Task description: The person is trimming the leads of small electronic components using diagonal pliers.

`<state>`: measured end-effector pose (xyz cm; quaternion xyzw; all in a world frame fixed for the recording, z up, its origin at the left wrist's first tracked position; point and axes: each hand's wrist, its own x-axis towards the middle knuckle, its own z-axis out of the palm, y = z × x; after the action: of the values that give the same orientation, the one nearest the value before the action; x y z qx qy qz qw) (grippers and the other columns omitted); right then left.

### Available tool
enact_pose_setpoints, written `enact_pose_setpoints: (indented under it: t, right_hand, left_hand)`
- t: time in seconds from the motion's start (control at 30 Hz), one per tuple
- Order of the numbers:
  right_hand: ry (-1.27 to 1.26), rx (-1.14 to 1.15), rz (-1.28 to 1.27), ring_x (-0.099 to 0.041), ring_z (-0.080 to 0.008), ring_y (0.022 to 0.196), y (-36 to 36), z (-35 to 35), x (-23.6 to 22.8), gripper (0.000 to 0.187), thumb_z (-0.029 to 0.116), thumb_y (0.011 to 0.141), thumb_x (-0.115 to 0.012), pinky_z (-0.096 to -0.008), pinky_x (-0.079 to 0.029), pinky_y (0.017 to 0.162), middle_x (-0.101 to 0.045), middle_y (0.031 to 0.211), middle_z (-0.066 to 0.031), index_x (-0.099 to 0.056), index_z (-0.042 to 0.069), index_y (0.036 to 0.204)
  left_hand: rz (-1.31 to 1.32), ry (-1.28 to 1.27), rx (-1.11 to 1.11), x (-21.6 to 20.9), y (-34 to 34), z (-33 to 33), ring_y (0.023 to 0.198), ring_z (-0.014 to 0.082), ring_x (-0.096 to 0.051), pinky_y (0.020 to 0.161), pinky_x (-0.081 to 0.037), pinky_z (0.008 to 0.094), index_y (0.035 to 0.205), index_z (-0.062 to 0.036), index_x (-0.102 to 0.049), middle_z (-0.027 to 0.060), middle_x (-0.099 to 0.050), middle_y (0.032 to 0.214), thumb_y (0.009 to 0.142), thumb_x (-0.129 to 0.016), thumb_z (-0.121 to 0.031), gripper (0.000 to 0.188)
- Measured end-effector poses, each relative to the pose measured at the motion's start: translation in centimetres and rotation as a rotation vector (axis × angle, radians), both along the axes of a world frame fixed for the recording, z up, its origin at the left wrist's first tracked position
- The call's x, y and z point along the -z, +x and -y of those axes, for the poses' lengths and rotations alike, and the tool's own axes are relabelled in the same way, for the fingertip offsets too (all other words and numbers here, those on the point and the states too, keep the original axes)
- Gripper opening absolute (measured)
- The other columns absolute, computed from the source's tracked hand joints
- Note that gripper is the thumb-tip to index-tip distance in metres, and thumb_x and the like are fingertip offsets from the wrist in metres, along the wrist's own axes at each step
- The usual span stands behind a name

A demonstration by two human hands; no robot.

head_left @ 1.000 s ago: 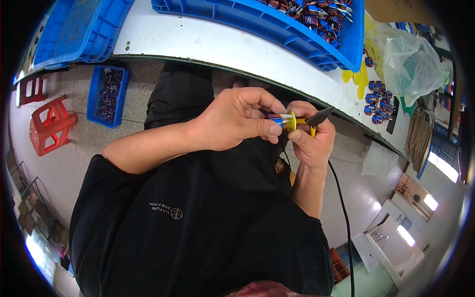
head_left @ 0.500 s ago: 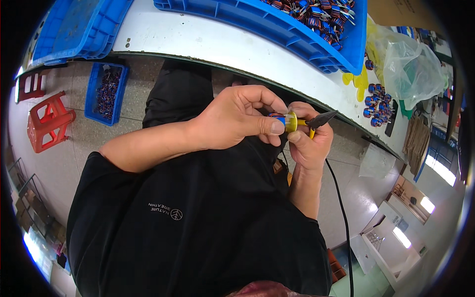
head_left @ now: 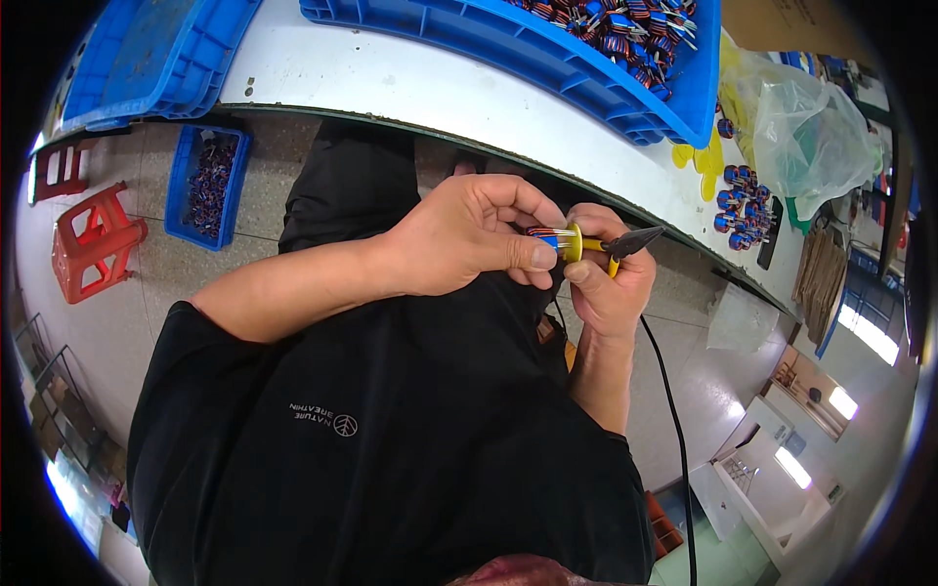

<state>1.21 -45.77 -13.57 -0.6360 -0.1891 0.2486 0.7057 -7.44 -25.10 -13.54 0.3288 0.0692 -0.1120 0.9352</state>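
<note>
My left hand [head_left: 474, 239] pinches a small blue coil [head_left: 545, 234] wound with dark and copper-coloured wire between thumb and fingers. Pale wire ends point from the coil toward a round yellow disc [head_left: 575, 242], and they appear to meet its face. On the other side, my right hand [head_left: 611, 293] holds the disc at its rim with thumb and fingertips. Pliers [head_left: 633, 241] with yellow handles and dark jaws also rest in that hand, jaws pointing right, away from the coil. My fingers hide part of the coil and the plier handles.
Beyond my lap runs a white table [head_left: 410, 83] with a large blue crate [head_left: 547, 73] of similar coils. More coils [head_left: 745, 210] stand at its right by a clear plastic bag [head_left: 811, 137]. A blue bin [head_left: 207, 186] and a red stool [head_left: 96, 239] are on the floor.
The coil has turned slightly in my left fingers, so more of its windings and wire ends show. Both hands otherwise keep nearly the same place and hold.
</note>
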Motion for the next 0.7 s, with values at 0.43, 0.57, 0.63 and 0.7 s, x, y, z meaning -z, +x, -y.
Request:
enact_pose_setpoints:
  t: [0.43, 0.57, 0.63, 0.7]
  right_hand:
    - [0.030, -0.045, 0.000, -0.064, -0.0237, 0.099, -0.09, 0.38, 0.43, 0.042, 0.002, 0.070, -0.087, -0.0321, -0.052, 0.087, -0.068, 0.119, -0.0170, -0.073, -0.001, 0.109]
    - [0.044, -0.023, 0.011, -0.064, -0.0240, 0.100, -0.32, 0.31, 0.54, 0.043, 0.003, 0.069, -0.087, -0.0323, -0.052, 0.087, -0.067, 0.119, -0.0174, -0.072, -0.002, 0.110]
    - [0.049, -0.015, 0.015, -0.064, -0.0241, 0.101, -0.37, 0.31, 0.62, 0.044, 0.003, 0.069, -0.087, -0.0324, -0.052, 0.087, -0.067, 0.119, -0.0175, -0.072, -0.002, 0.110]
    - [0.029, -0.009, 0.017, -0.064, -0.0241, 0.101, -0.36, 0.30, 0.78, 0.044, 0.003, 0.069, -0.087, -0.0324, -0.051, 0.088, -0.067, 0.119, -0.0176, -0.072, -0.002, 0.110]
  left_hand:
    - [0.027, 0.008, 0.087, 0.29, 0.11, -0.74, 0.080, 0.0219, -0.074, 0.076, -0.062, 0.0279, 0.114, 0.0072, -0.064, 0.0161, -0.073, 0.096, 0.091, -0.075, 0.003, 0.026]
    - [0.056, -0.004, 0.081, 0.53, 0.31, -0.60, 0.080, 0.0212, -0.075, 0.078, -0.064, 0.0278, 0.115, 0.0066, -0.064, 0.0151, -0.074, 0.094, 0.089, -0.075, 0.006, 0.028]
    - [0.065, -0.008, 0.079, 0.51, 0.30, -0.57, 0.080, 0.0209, -0.076, 0.079, -0.064, 0.0278, 0.116, 0.0064, -0.064, 0.0148, -0.075, 0.094, 0.089, -0.074, 0.007, 0.029]
    - [0.078, 0.044, 0.053, 0.26, 0.19, -0.61, 0.080, 0.0211, -0.076, 0.079, -0.064, 0.0278, 0.115, 0.0065, -0.064, 0.0150, -0.075, 0.093, 0.088, -0.075, 0.007, 0.029]
